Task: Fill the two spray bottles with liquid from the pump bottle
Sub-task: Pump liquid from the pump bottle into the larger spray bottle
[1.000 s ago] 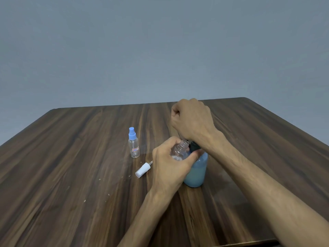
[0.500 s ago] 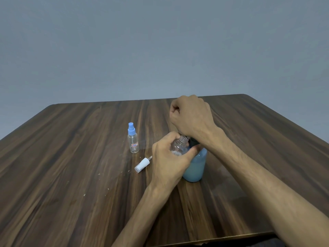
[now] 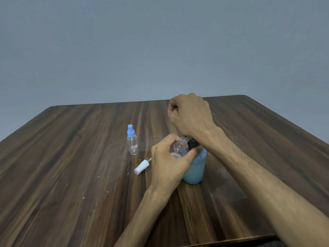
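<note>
Your left hand (image 3: 169, 163) held the open bottle (image 3: 179, 147), fingers clamped around its body, neck tilted up and right toward the pump (image 3: 193, 142). Its mouth sat just beside the nozzle, which lay mostly hidden under your right hand (image 3: 190, 114). That hand was fisted over the pump head; what its fingers gripped could not be seen. The pump bottle (image 3: 195, 168) stood upright on the counter (image 3: 71, 175).

Count: two spray bottles, one capped (image 3: 132, 139); one loose cap (image 3: 141, 167); one pump bottle.
</note>
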`<state>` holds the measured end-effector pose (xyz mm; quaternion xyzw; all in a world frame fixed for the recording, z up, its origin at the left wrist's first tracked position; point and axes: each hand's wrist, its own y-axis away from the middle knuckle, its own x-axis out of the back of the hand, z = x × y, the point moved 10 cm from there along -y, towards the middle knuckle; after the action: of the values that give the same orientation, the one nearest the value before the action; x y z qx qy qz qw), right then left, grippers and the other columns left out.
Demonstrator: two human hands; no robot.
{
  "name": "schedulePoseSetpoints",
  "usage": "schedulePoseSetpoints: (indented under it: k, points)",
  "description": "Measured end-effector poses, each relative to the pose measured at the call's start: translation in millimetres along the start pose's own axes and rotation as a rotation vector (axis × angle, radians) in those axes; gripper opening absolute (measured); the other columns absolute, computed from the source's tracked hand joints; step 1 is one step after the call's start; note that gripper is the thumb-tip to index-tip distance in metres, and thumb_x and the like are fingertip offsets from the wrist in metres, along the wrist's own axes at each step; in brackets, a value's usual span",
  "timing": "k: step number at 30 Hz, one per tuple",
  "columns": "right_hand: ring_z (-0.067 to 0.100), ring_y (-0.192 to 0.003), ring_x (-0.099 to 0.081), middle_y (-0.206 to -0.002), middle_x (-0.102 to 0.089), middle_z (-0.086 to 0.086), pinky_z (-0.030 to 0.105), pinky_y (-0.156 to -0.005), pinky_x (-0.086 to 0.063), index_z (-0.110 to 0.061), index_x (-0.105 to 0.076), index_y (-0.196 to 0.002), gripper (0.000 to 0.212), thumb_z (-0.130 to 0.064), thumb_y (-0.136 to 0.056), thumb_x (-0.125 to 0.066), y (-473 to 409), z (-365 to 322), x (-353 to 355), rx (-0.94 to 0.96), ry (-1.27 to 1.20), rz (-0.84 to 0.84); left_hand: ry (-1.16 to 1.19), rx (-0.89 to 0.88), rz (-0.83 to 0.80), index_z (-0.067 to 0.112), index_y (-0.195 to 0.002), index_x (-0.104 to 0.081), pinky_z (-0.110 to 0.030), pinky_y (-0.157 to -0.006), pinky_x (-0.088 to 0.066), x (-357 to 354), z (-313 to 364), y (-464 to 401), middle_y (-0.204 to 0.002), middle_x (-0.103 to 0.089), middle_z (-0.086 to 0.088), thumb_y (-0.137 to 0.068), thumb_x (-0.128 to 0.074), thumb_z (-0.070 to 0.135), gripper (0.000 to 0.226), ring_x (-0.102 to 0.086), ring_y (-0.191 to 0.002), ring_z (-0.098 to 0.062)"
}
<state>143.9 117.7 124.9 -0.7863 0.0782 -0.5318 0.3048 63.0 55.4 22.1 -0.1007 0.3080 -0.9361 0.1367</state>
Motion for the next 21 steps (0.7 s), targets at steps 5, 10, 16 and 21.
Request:
schedulePoseSetpoints:
  k: [5, 10, 16, 21]
  points:
    - [0.025, -0.070, -0.064, -0.068, -0.070, -0.001, 0.032, -0.061, -0.042, -0.016, -0.074, -0.078, 0.021, -0.011, -0.082, -0.054, 5, 1, -5, -0.012, 0.001, -0.040, 0.015, -0.004, 0.011, 0.015, -0.074, -0.066, -0.023, -0.057, -0.047, 0, 1, 0, -0.065, -0.066, 0.008, -0.071, -0.090, 0.028, 0.028, -0.060, -0.060, -0.005]
    - [0.024, -0.073, -0.065, -0.073, -0.071, -0.003, 0.032, -0.066, -0.045, -0.019, -0.073, -0.082, 0.023, -0.010, -0.084, -0.052, 0, 0, 4, -0.002, -0.004, 0.003, -0.001, -0.011, -0.002, 0.014, -0.073, -0.066, -0.023, -0.056, -0.049, 0, 2, 0, -0.064, -0.065, 0.006, -0.073, -0.096, 0.025, 0.032, -0.061, -0.059, -0.008]
    - [0.024, -0.076, -0.065, -0.075, -0.071, -0.003, 0.032, -0.067, -0.041, -0.020, -0.074, -0.082, 0.025, -0.010, -0.083, -0.051, 2, 3, -1, -0.030, -0.028, -0.032, 0.017, 0.027, 0.023, 0.014, -0.072, -0.065, -0.030, -0.057, -0.052, 0, -1, 1, -0.064, -0.067, 0.005, -0.068, -0.089, 0.038, 0.034, -0.063, -0.060, -0.008]
    - [0.025, -0.077, -0.065, -0.075, -0.071, -0.003, 0.033, -0.068, -0.041, -0.020, -0.074, -0.082, 0.026, -0.010, -0.085, -0.050, 5, 4, -2, -0.033, -0.027, -0.018, 0.019, 0.022, 0.008, 0.018, -0.073, -0.066, -0.025, -0.058, -0.050, -1, -2, 0, -0.066, -0.067, 0.008, -0.071, -0.091, 0.029, 0.028, -0.063, -0.061, -0.006]
